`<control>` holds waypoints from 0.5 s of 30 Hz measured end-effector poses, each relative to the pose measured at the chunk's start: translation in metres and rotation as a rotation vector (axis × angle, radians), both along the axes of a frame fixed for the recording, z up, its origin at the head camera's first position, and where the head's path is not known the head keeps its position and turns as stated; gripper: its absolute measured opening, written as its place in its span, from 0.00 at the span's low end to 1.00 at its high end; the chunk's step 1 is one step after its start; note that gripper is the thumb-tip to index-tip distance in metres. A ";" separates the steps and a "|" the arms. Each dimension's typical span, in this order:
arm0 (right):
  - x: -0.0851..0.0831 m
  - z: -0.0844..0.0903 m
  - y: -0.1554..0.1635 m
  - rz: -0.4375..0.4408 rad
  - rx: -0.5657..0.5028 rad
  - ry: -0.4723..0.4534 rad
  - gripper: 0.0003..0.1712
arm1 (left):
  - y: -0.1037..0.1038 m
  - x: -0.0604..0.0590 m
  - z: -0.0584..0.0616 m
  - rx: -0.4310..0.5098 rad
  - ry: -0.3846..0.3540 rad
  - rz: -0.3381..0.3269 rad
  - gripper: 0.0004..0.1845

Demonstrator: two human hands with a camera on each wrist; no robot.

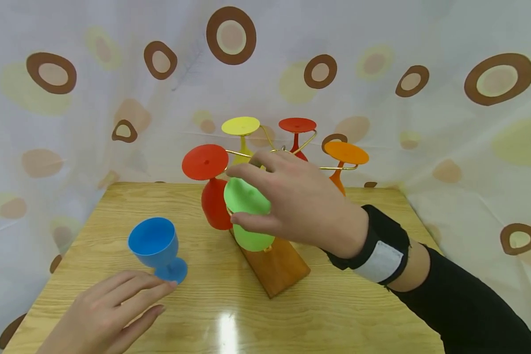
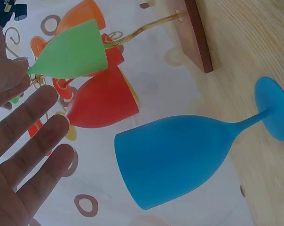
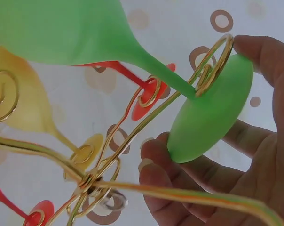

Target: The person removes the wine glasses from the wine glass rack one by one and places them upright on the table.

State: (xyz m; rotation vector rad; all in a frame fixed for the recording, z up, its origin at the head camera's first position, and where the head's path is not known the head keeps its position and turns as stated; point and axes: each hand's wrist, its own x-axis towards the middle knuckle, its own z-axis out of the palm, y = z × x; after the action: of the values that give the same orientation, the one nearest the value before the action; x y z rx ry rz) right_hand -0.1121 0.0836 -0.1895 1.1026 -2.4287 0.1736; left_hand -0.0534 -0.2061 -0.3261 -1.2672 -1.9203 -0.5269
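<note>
A wire rack on a wooden base (image 1: 276,273) carries several plastic goblets hanging upside down by their feet. My right hand (image 1: 307,199) holds the round foot of a green goblet (image 3: 217,113), thumb at one edge and fingers at the other. That goblet's stem sits in a gold wire loop (image 3: 222,66), its bowl hanging below. My left hand (image 1: 115,305) has its fingers extended, fingertips by the foot of an upright blue goblet (image 1: 154,241) on the table; in the left wrist view the fingers are spread, apart from its bowl.
A red goblet (image 1: 205,162) hangs left of the green one. Behind are a yellow goblet (image 1: 241,126) and another red goblet (image 1: 297,125), with an orange goblet (image 1: 346,153) at the right. The wooden table (image 1: 345,305) meets a patterned cloth (image 1: 265,98) at the back.
</note>
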 end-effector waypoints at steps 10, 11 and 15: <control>0.003 -0.002 0.016 0.031 -0.031 0.075 0.25 | 0.004 -0.002 0.001 -0.003 0.004 -0.018 0.15; 0.004 -0.003 0.017 0.039 -0.032 0.084 0.25 | 0.005 -0.002 0.001 -0.002 0.002 -0.019 0.15; 0.009 -0.004 0.018 0.083 -0.048 0.101 0.25 | 0.007 -0.001 0.000 0.003 -0.014 -0.013 0.16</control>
State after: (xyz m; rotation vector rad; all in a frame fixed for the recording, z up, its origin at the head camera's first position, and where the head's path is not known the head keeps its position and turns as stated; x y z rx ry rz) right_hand -0.1027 0.1015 -0.1936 1.1635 -2.2794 0.1970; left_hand -0.0542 -0.1993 -0.3262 -1.2778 -1.9235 -0.5455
